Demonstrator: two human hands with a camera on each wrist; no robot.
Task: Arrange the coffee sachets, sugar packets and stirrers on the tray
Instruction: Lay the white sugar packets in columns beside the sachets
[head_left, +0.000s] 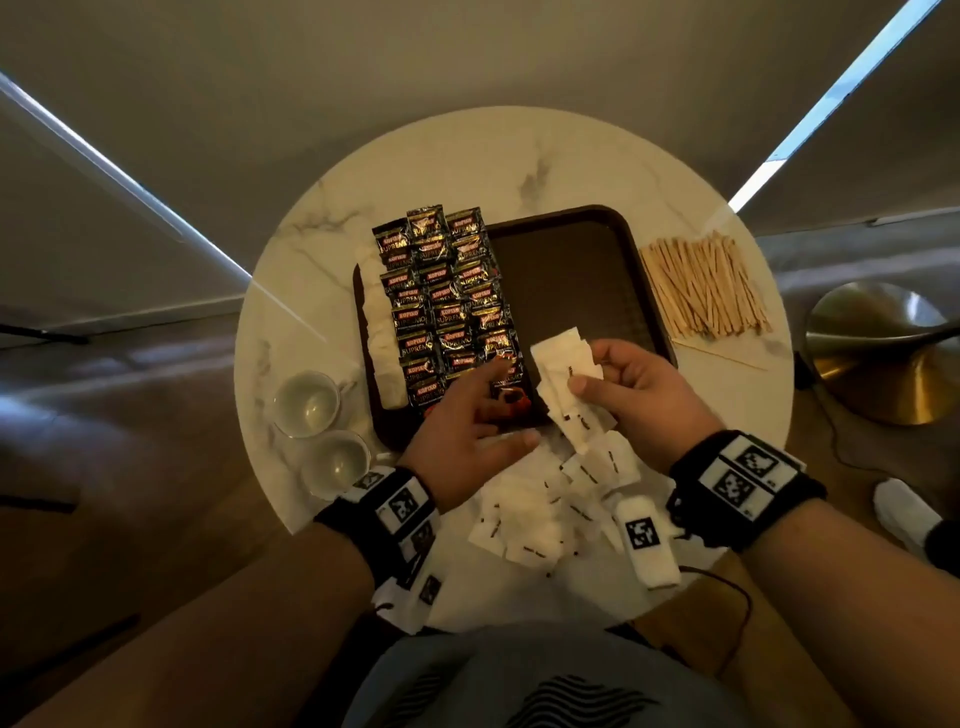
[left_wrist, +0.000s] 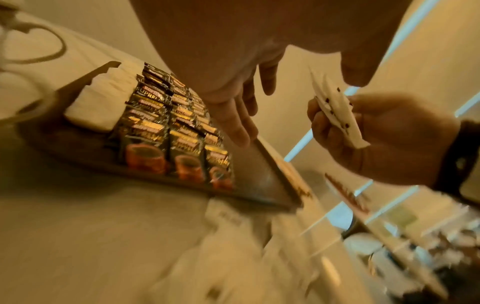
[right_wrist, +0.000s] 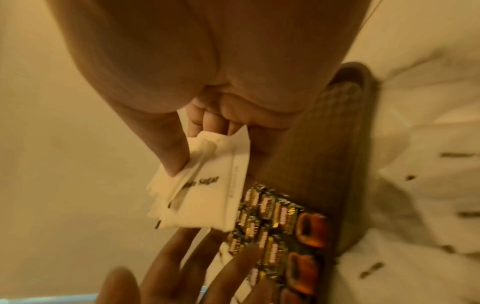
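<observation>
A brown tray (head_left: 571, 280) lies on a round marble table. Black coffee sachets (head_left: 441, 291) fill its left half in overlapping rows, with a row of white sugar packets (head_left: 382, 332) along the left rim. My right hand (head_left: 592, 369) grips a fanned bunch of sugar packets (head_left: 563, 364) above the tray's near edge, thumb (right_wrist: 168, 148) on top of the bunch (right_wrist: 207, 195). My left hand (head_left: 498, 410) hovers open over the nearest sachets (left_wrist: 168, 133), fingers (left_wrist: 239, 123) straight and holding nothing. Wooden stirrers (head_left: 706, 286) lie in a pile on the table right of the tray.
Loose sugar packets (head_left: 535, 514) are scattered on the table between my wrists. Two cups (head_left: 306, 402) stand at the table's left edge. A white tagged block (head_left: 644, 540) lies near the front edge. A brass lamp base (head_left: 883, 353) sits on the floor, right.
</observation>
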